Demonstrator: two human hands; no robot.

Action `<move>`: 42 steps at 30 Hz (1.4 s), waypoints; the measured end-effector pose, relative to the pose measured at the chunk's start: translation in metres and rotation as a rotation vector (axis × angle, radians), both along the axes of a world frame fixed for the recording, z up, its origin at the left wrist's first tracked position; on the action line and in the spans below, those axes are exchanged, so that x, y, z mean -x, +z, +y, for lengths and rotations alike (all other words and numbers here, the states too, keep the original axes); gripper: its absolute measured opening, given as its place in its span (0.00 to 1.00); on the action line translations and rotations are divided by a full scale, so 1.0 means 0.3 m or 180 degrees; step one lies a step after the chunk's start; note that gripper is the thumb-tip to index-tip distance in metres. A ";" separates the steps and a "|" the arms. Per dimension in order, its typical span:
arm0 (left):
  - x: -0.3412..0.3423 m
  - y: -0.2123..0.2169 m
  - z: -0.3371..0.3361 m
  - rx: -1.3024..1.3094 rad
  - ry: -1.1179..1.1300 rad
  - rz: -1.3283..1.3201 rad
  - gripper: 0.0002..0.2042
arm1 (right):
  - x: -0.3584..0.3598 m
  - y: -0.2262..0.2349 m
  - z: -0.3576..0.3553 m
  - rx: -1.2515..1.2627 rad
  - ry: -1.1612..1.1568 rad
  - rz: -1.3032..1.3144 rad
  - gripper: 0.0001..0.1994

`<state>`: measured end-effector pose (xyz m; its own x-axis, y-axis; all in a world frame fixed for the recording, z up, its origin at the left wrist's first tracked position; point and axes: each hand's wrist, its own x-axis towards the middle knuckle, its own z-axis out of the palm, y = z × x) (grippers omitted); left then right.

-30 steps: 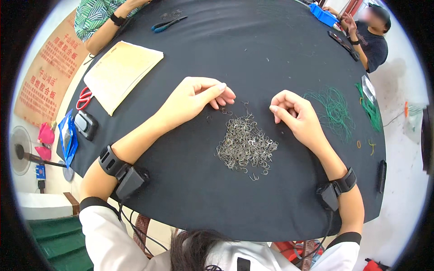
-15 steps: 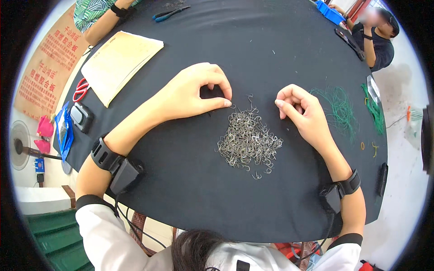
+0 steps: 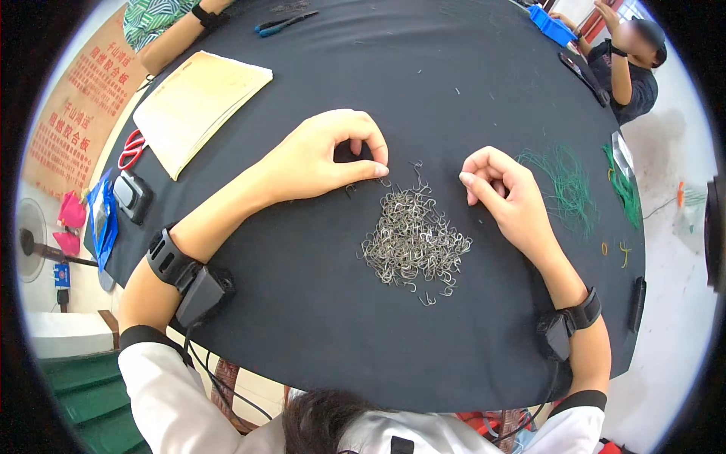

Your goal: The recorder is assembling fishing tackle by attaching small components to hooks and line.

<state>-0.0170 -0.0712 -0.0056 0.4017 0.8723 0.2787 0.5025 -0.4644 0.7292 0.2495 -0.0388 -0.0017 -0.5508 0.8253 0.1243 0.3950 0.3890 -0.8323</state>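
Note:
A heap of small silvery fish hooks (image 3: 416, 240) lies on the black-covered table in front of me. My left hand (image 3: 336, 153) is at the heap's upper left, thumb and index finger pinched together. A small hook (image 3: 384, 182) shows right at those fingertips, and another loose hook (image 3: 349, 188) lies under the thumb side of the hand. My right hand (image 3: 503, 185) hovers at the heap's upper right, apart from it. Its thumb presses against curled fingers; whatever is between them is too small or hidden to make out.
Green line (image 3: 567, 185) lies tangled at right, beside a green bundle (image 3: 624, 189). At left are a paper-covered booklet (image 3: 200, 110), red-handled scissors (image 3: 133, 150), a black device (image 3: 132, 197) and a blue packet (image 3: 102, 216). Pliers (image 3: 286, 23) lie far off. Two people sit across, one near a blue tray (image 3: 552, 26).
Both my hands keep nearly the same pose, with only a slight shift. The person at far right has raised a hand.

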 end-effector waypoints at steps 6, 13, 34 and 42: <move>-0.002 0.024 -0.008 0.0396 0.0276 -0.0270 0.05 | 0.012 -0.007 -0.026 -0.0449 -0.0157 -0.0063 0.03; -0.057 0.030 -0.053 0.0108 0.0518 -0.0597 0.05 | 0.010 0.020 -0.053 -0.0482 -0.0153 -0.0066 0.02; -0.166 0.036 -0.142 -0.0772 0.0197 -0.0724 0.07 | 0.045 0.068 -0.138 0.0072 0.0535 0.0839 0.04; -0.177 0.025 -0.145 -0.0849 0.0144 -0.0728 0.09 | 0.043 0.052 -0.136 0.0082 0.0371 0.0654 0.05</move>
